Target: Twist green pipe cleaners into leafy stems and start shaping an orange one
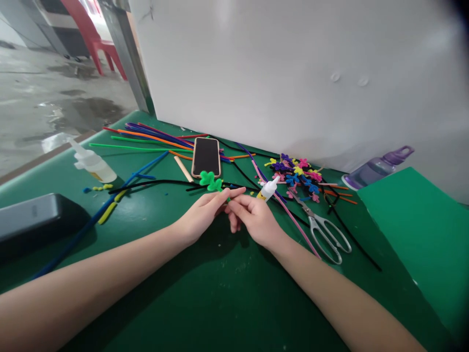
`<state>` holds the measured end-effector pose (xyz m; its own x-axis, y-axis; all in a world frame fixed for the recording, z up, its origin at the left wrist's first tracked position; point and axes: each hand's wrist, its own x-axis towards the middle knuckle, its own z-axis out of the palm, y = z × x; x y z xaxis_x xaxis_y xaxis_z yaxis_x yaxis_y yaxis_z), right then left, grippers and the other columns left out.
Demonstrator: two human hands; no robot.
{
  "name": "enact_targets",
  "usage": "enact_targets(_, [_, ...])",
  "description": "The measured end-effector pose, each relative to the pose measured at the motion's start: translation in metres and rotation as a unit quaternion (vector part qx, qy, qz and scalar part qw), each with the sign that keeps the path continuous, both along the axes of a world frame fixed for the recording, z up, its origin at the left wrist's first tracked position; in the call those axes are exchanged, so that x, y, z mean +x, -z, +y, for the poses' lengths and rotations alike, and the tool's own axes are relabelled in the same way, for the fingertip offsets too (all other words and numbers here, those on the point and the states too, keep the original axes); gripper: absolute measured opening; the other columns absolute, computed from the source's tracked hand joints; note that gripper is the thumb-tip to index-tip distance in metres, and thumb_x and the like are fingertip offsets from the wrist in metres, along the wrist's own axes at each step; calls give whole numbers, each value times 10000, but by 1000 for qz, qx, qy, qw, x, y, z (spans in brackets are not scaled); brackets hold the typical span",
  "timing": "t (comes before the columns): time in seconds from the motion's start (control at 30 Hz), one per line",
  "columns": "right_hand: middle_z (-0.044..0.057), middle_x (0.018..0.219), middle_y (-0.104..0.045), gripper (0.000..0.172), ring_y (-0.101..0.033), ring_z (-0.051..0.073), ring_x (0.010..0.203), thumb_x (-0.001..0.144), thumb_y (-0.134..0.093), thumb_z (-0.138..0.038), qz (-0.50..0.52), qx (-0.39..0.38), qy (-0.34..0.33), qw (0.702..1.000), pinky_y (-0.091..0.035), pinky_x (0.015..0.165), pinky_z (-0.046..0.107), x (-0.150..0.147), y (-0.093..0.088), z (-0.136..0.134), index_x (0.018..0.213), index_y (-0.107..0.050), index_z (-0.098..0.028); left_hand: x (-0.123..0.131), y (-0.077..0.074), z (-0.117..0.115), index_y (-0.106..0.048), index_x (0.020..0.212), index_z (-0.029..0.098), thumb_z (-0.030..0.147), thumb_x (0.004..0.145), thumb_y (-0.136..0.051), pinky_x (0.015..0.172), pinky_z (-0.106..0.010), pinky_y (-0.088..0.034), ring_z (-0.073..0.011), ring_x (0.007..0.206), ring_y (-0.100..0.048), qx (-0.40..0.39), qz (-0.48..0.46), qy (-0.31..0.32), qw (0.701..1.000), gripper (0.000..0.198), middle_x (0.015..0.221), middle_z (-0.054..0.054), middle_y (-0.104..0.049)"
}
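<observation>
Two bare hands meet at the centre of the head view, the left (203, 212) and the right (260, 217), with one green fuzzy piece (210, 181) standing up from between them. Around them on the surface (205, 303) are two squeeze bottles, one at the left (95, 167) and one right of centre (268, 189), plus one phone (206, 157), one pair of scissors (326, 234), one wooden stick (183, 169) and one drinking bottle (379, 166). Two longer yellow pieces (107, 213) lie left of centre; the flower shapes (298, 172) at right overlap too much to count.

Both forearms slant inward from the lower corners. The left fingers are closed on the green piece, and the right thumb and fingers pinch narrowly at its lower end, where the grip is partly hidden.

The green piece is plush and lobed on a thin stem. Fuzzy stems (157, 139), straight and brightly coloured, fan across the upper left of the surface. The squeeze bottles are translucent plastic with white nozzles; the scissors have ridged grey handles. The drinking bottle is clear purple, with a looped lid, leaning behind a flat green sheet (421, 234). A dark, smooth case (32, 220) sits at the left edge.
</observation>
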<state>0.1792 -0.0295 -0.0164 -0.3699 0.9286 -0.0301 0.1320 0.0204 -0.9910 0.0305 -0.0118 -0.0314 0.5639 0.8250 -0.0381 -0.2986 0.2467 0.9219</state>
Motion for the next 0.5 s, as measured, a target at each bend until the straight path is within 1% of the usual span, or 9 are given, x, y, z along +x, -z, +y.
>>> enact_targets(0.03, [-38,513,-518,249,-502,98,464,877,-514,-381,71,-63,-10,995,-387,493,238,1,1,1,757,-575,-172,-1,0,0,-515,1295,152,433,922,-384,821,-369,-453,-203,712,-651,6,-9,8,1000,485,639,-43,-687])
enact_targets(0.1, [-58,497,-478,237,-476,74,437,854,-564,-361,192,-165,-36,967,-368,470,216,2,2,3,736,-580,-156,-2,1,0,-546,1267,193,422,926,-386,910,-363,-420,-230,966,-627,17,-24,7,1000,441,947,-84,-713])
enact_targets(0.13, [-67,488,-458,231,-461,63,427,849,-579,-345,241,-204,-51,947,-359,465,207,2,3,4,725,-579,-150,-2,1,0,-564,1247,211,410,928,-389,954,-357,-394,-238,1089,-573,21,-31,8,999,415,1104,-85,-673])
enact_targets(0.17, [-76,475,-438,222,-447,55,418,849,-586,-329,279,-235,-68,928,-352,462,199,3,3,4,721,-577,-147,-2,1,-1,-574,1235,225,397,930,-391,987,-355,-371,-244,1171,-518,24,-37,15,999,395,1214,-75,-620])
enact_targets(0.2, [-81,463,-422,214,-438,51,412,850,-588,-316,307,-258,-82,912,-348,459,194,3,2,3,719,-574,-147,-3,1,-1,-576,1233,234,387,932,-393,1008,-359,-353,-247,1211,-483,27,-40,27,998,384,1273,-66,-582])
enact_targets(0.27, [-85,449,-411,206,-434,53,404,850,-590,-303,330,-285,-100,895,-346,452,192,4,1,3,715,-567,-149,-4,1,-2,-579,1229,234,372,926,-413,1033,-373,-328,-251,1221,-475,35,-36,48,998,372,1277,-67,-580])
enact_targets(0.33, [-80,447,-422,211,-440,59,403,852,-589,-307,326,-294,-109,892,-354,453,199,5,0,2,712,-564,-151,-4,0,-2,-605,1200,217,354,917,-441,1058,-374,-298,-250,1224,-472,56,-17,45,997,355,1234,-71,-610])
enact_targets(0.43, [-75,456,-446,225,-453,62,413,850,-593,-329,316,-294,-109,895,-375,469,207,5,1,2,716,-570,-150,-4,-1,-2,-645,1142,199,330,909,-455,1075,-361,-273,-245,1228,-464,97,15,5,995,327,1166,-67,-649])
enact_targets(0.5, [-75,463,-455,223,-459,60,423,847,-599,-336,313,-291,-103,898,-383,482,206,4,3,3,724,-575,-152,-4,-2,-1,-662,1114,198,325,908,-450,1056,-351,-297,-245,1194,-491,117,40,-21,992,321,1120,-59,-667])
